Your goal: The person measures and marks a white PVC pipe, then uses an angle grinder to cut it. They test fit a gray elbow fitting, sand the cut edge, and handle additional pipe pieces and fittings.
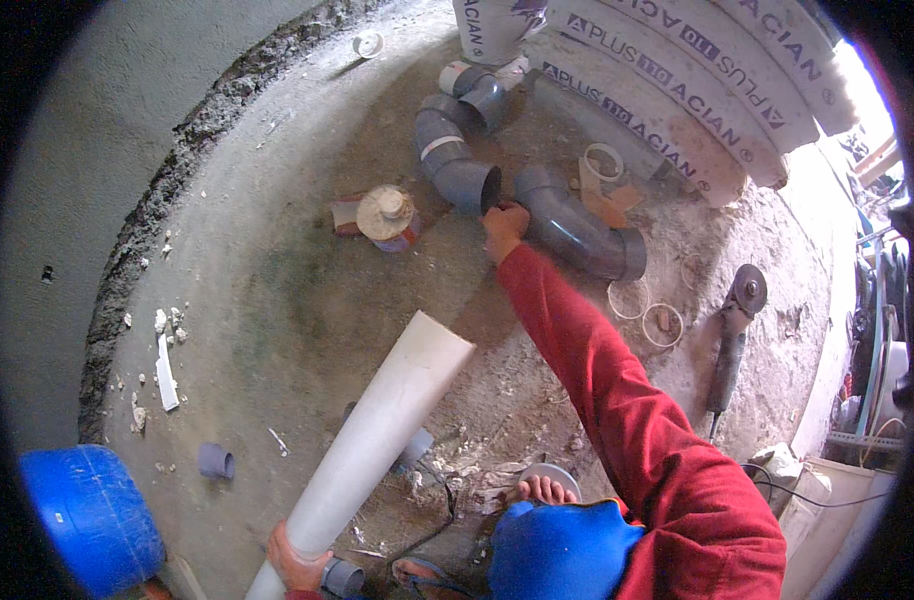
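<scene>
My left hand (299, 560) is wrapped round a long white plastic pipe (382, 415) near its lower end; the pipe slants up and to the right over the floor. My right hand (505, 230) reaches forward, fingers curled at the rim of a curved grey pipe elbow (462, 180). Its fingertips are partly hidden. Close to the right of that hand lies a second grey pipe elbow (582, 235). A tin with a pale, crusted lid (389, 206) stands to the left of the joined elbows.
An angle grinder (742, 325) lies at right, near thin pale rings (662, 325). White printed packages (667, 100) are stacked at the back right. A blue barrel (92, 520) stands at lower left. Short grey pipe pieces (215, 460), a cable (447, 500) and rubble lie on the floor.
</scene>
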Available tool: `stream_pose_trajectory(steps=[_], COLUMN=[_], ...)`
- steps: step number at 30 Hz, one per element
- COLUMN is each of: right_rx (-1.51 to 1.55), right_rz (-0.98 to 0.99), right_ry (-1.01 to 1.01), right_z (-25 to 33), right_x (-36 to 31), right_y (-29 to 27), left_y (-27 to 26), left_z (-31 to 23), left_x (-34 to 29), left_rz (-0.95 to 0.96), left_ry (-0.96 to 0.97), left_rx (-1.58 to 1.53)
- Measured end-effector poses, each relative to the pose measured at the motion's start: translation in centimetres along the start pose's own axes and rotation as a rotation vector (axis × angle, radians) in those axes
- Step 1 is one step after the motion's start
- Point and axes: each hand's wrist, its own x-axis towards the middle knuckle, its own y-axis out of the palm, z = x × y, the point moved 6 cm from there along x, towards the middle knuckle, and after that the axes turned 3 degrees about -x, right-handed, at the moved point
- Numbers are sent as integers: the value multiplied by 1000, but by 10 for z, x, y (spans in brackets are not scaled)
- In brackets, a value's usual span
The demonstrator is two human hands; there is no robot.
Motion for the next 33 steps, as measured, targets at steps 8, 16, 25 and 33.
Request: stream_pose_trajectory(steps=[8, 16, 25, 33], right_rx=[515, 265, 353, 499], right_rz=[87, 560, 616, 1407], right_ry=[-49, -446, -1291, 155], right_z=[42, 162, 265, 198], right_x=[-121, -249, -465, -477], right_y=[-82, -195, -120, -81], left_y=[-3, -67, -124, -183], left_z=[-1, -38, -348, -378], left_x=[-1, 63, 168, 132], left_rz=[42, 263, 631, -464], left_ry=[-83, 34, -42, 954], left_rx=[-6, -438, -1747, -490])
